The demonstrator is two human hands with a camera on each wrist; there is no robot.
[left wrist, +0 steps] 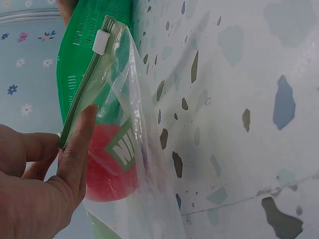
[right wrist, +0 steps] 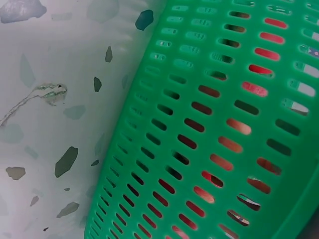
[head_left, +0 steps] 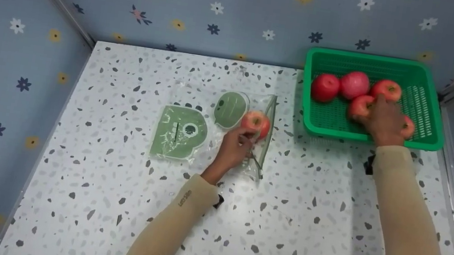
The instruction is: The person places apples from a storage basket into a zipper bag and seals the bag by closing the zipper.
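My left hand (head_left: pixel 233 149) pinches the open edge of a clear slider zip bag (head_left: pixel 181 134) printed with a green cartoon shape. A red apple (head_left: pixel 255 122) lies inside the bag by its mouth; the left wrist view shows it through the plastic, below the white slider (left wrist: pixel 100 42). Over at the right, my right hand (head_left: pixel 386 122) reaches into a green plastic basket (head_left: pixel 312 126), its fingers curled round a red apple (head_left: pixel 360 106). The basket's wall hides this hand in the right wrist view.
Several other apples sit in the basket, among them a dark red one (head_left: pixel 325 88) and a pinkish one (head_left: pixel 354 85). The speckled white table (head_left: pixel 108 199) is bordered by flowered blue walls (head_left: pixel 226 10) at the back and sides.
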